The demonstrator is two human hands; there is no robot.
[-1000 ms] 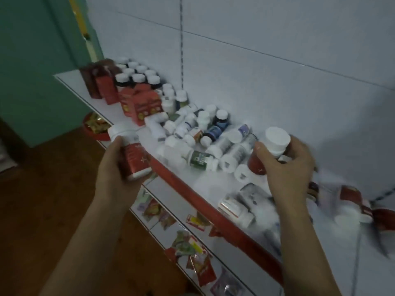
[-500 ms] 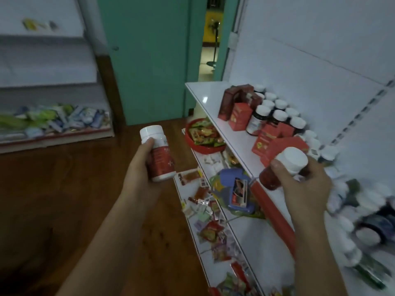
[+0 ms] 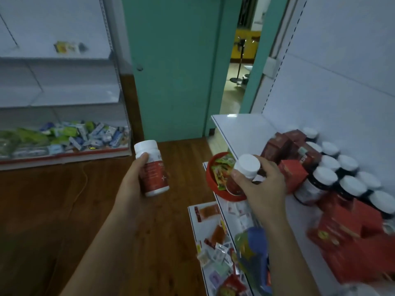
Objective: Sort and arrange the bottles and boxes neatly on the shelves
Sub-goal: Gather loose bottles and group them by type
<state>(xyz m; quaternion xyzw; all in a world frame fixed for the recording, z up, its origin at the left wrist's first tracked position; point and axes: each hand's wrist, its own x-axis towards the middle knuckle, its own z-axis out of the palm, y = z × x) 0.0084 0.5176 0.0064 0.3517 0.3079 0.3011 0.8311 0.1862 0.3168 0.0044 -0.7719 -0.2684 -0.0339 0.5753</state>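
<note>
Gripped in the right hand point(image 3: 263, 186), a red bottle point(image 3: 248, 165), cap up, at the shelf point(image 3: 241, 124) edge. Gripped upright in the left hand point(image 3: 134, 182), a second red bottle point(image 3: 155, 174), well off the shelf

The left-hand bottle point(image 3: 155, 176) has a white cap and a red label with fine white print. The right-hand bottle point(image 3: 246, 165), at 3 o'clock from it, is white-capped over dark red. Between them, a red bowl point(image 3: 209, 175) holds green and orange packets point(image 3: 222, 169). At 3 o'clock on the white shelf point(image 3: 241, 127), the boxes point(image 3: 292, 176) are bright red and maroon, and the standing bottles point(image 3: 324, 178) are dark with white caps. The door point(image 3: 171, 71) at 12 o'clock is teal and the floor point(image 3: 53, 199) is reddish-brown wood. At 9 o'clock lie green, blue and white packs point(image 3: 85, 133) (a red strip edges their shelf).
</note>
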